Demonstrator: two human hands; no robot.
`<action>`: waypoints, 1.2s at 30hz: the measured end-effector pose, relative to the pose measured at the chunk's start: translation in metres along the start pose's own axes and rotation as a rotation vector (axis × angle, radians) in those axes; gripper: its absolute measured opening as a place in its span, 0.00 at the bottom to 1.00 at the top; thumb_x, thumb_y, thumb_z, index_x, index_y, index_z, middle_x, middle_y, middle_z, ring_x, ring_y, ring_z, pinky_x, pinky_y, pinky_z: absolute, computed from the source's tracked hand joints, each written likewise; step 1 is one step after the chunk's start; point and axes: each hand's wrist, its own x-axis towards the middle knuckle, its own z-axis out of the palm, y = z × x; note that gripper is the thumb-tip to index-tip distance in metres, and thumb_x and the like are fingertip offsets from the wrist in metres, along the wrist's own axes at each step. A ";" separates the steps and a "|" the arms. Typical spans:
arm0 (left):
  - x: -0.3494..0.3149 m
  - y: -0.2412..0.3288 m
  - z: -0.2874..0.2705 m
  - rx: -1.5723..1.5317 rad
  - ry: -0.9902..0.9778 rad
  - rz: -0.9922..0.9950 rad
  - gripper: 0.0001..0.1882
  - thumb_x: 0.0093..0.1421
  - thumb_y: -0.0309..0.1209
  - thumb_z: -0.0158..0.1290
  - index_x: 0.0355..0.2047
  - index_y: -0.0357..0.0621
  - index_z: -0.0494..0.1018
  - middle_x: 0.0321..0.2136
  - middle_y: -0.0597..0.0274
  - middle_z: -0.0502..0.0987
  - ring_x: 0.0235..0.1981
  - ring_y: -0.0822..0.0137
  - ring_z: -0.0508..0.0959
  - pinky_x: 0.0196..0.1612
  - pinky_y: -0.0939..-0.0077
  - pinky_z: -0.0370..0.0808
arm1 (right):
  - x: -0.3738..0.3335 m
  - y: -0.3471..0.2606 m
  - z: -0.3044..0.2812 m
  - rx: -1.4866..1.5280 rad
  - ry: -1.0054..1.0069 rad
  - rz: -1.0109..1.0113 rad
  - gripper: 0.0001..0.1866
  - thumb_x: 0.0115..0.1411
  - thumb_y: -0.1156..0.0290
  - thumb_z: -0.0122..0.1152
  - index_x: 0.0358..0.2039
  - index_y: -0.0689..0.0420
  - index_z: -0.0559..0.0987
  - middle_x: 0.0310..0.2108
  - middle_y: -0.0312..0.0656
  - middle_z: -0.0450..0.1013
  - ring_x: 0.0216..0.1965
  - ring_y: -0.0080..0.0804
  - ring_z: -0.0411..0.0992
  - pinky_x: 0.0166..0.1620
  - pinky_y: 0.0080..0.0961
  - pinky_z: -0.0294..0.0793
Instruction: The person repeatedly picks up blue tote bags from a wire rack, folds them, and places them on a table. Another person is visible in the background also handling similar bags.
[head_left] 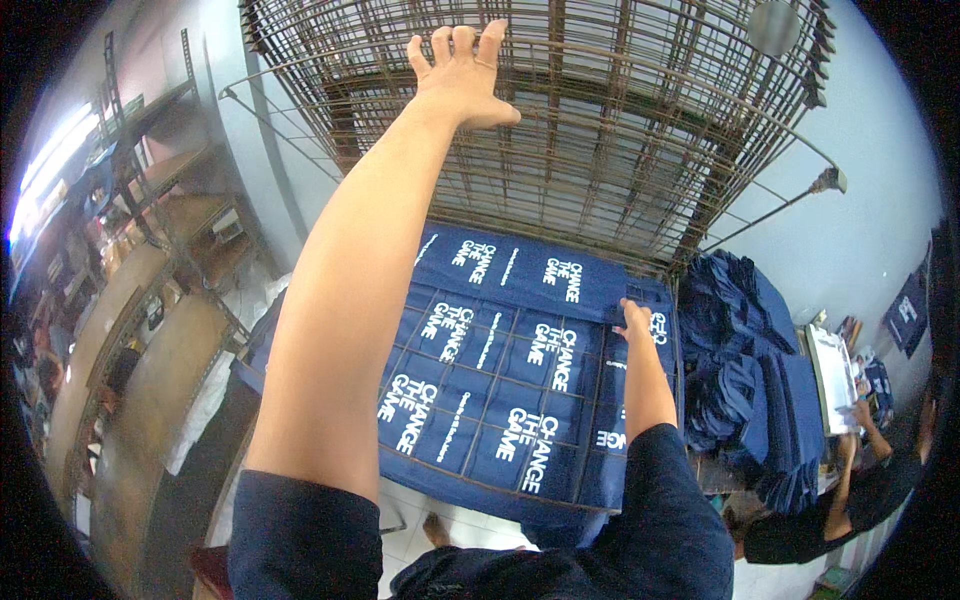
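My left hand is raised in front of a stack of wire drying racks, its fingers spread and slightly bent. Whether its fingertips touch the wires, I cannot tell. Below, navy fabric panels with white printed lettering lie spread out at the far side. Around the right end of the top panel, my right hand is closed on the cloth edge. Nearer to me, more printed navy panels lie under the thin bars of a wire rack.
Piles of navy cloth stand to the right. Beyond them, another person's hands are at a white framed board. Metal shelving and long curved-looking boards line the left side. White floor tiles show below.
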 end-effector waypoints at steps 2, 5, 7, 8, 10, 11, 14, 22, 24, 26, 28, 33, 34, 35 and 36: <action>0.002 0.001 -0.002 0.001 0.018 0.011 0.61 0.37 0.56 0.64 0.64 0.60 0.37 0.57 0.50 0.52 0.62 0.48 0.47 0.58 0.32 0.38 | 0.008 0.001 -0.012 -0.207 0.160 -0.094 0.20 0.44 0.60 0.67 0.32 0.61 0.77 0.31 0.45 0.74 0.34 0.43 0.72 0.40 0.48 0.70; -0.002 -0.004 -0.003 0.050 -0.034 0.006 0.62 0.37 0.58 0.63 0.64 0.55 0.37 0.56 0.49 0.52 0.61 0.47 0.47 0.58 0.33 0.39 | -0.040 -0.008 -0.025 -0.443 0.282 -0.388 0.28 0.46 0.57 0.68 0.42 0.66 0.76 0.37 0.50 0.76 0.37 0.36 0.74 0.42 0.29 0.71; 0.000 0.006 -0.010 0.058 -0.081 -0.012 0.63 0.36 0.58 0.62 0.64 0.47 0.37 0.53 0.50 0.52 0.59 0.48 0.48 0.59 0.37 0.39 | -0.032 -0.009 -0.060 -0.206 0.147 -0.412 0.27 0.47 0.57 0.68 0.44 0.62 0.77 0.43 0.51 0.75 0.46 0.40 0.73 0.48 0.32 0.70; 0.003 0.010 -0.006 0.058 -0.068 0.004 0.64 0.35 0.60 0.62 0.64 0.46 0.37 0.53 0.50 0.52 0.58 0.48 0.48 0.59 0.37 0.39 | -0.024 -0.010 -0.082 -0.188 0.151 -0.419 0.24 0.49 0.61 0.68 0.43 0.63 0.76 0.39 0.47 0.76 0.40 0.36 0.74 0.44 0.30 0.71; -0.002 0.007 -0.013 0.139 -0.014 0.002 0.62 0.35 0.62 0.61 0.62 0.43 0.42 0.53 0.49 0.55 0.58 0.48 0.51 0.59 0.39 0.43 | -0.059 -0.022 -0.101 0.092 -0.001 -0.438 0.18 0.52 0.66 0.66 0.41 0.62 0.75 0.28 0.34 0.73 0.25 0.20 0.68 0.28 0.18 0.66; -0.007 0.010 -0.011 0.203 0.103 0.015 0.59 0.36 0.64 0.59 0.61 0.39 0.51 0.53 0.47 0.60 0.57 0.49 0.57 0.59 0.43 0.50 | -0.066 -0.026 -0.120 0.172 -0.011 -0.459 0.17 0.53 0.67 0.66 0.42 0.58 0.75 0.26 0.33 0.72 0.24 0.17 0.68 0.24 0.17 0.63; 0.013 -0.022 0.010 0.129 0.000 0.027 0.62 0.38 0.58 0.62 0.65 0.58 0.36 0.60 0.44 0.49 0.63 0.43 0.46 0.56 0.30 0.39 | -0.109 -0.037 -0.173 0.168 0.034 -0.384 0.17 0.55 0.62 0.63 0.44 0.53 0.75 0.29 0.31 0.73 0.26 0.16 0.70 0.25 0.15 0.64; 0.017 -0.018 0.020 0.105 0.004 0.031 0.59 0.40 0.54 0.62 0.65 0.59 0.38 0.61 0.46 0.51 0.63 0.46 0.48 0.58 0.34 0.41 | -0.187 0.053 -0.385 0.355 0.674 -0.404 0.18 0.58 0.66 0.60 0.49 0.54 0.73 0.31 0.35 0.72 0.28 0.20 0.70 0.27 0.15 0.65; 0.026 -0.023 0.030 0.120 -0.009 0.026 0.59 0.41 0.53 0.62 0.65 0.58 0.37 0.61 0.45 0.50 0.63 0.45 0.48 0.59 0.36 0.43 | -0.208 0.108 -0.443 0.532 0.883 -0.348 0.18 0.57 0.67 0.59 0.49 0.50 0.72 0.30 0.34 0.71 0.26 0.21 0.68 0.27 0.15 0.64; 0.042 -0.045 0.041 0.152 -0.024 0.003 0.58 0.42 0.52 0.62 0.66 0.58 0.36 0.62 0.43 0.50 0.63 0.45 0.48 0.59 0.39 0.45 | -0.231 0.178 -0.495 0.627 1.019 -0.382 0.17 0.56 0.68 0.59 0.46 0.52 0.70 0.28 0.36 0.70 0.20 0.22 0.66 0.18 0.17 0.62; 0.058 -0.073 0.045 0.216 -0.049 -0.032 0.58 0.43 0.51 0.62 0.66 0.58 0.35 0.62 0.42 0.50 0.64 0.44 0.47 0.60 0.41 0.46 | -0.268 0.241 -0.505 0.433 1.129 -0.188 0.15 0.58 0.69 0.55 0.44 0.58 0.69 0.23 0.37 0.68 0.15 0.23 0.64 0.16 0.19 0.61; 0.095 -0.040 0.051 0.120 -0.112 -0.003 0.46 0.45 0.52 0.60 0.61 0.50 0.52 0.55 0.46 0.61 0.57 0.50 0.60 0.56 0.48 0.55 | -0.413 0.484 -0.542 -0.429 0.475 0.621 0.17 0.57 0.64 0.55 0.45 0.56 0.71 0.26 0.39 0.70 0.23 0.29 0.67 0.27 0.26 0.68; 0.099 -0.056 0.038 0.067 -0.137 -0.005 0.43 0.46 0.52 0.59 0.59 0.47 0.57 0.50 0.47 0.65 0.53 0.52 0.64 0.54 0.52 0.58 | -0.437 0.501 -0.525 -0.605 0.272 0.733 0.18 0.56 0.63 0.56 0.45 0.57 0.72 0.28 0.40 0.70 0.26 0.31 0.67 0.29 0.27 0.68; 0.114 -0.094 0.036 -0.070 -0.150 0.001 0.40 0.47 0.52 0.59 0.55 0.43 0.61 0.41 0.49 0.70 0.46 0.56 0.69 0.50 0.58 0.62 | -0.454 0.515 -0.511 -0.687 0.101 0.815 0.18 0.55 0.63 0.57 0.45 0.57 0.72 0.30 0.42 0.71 0.28 0.32 0.68 0.31 0.28 0.69; 0.112 -0.099 0.041 -0.134 -0.179 -0.023 0.39 0.48 0.53 0.58 0.53 0.40 0.64 0.35 0.51 0.73 0.41 0.58 0.72 0.47 0.61 0.64 | -0.473 0.520 -0.507 -0.743 -0.030 0.886 0.19 0.54 0.62 0.58 0.45 0.57 0.73 0.32 0.44 0.71 0.30 0.34 0.69 0.33 0.29 0.69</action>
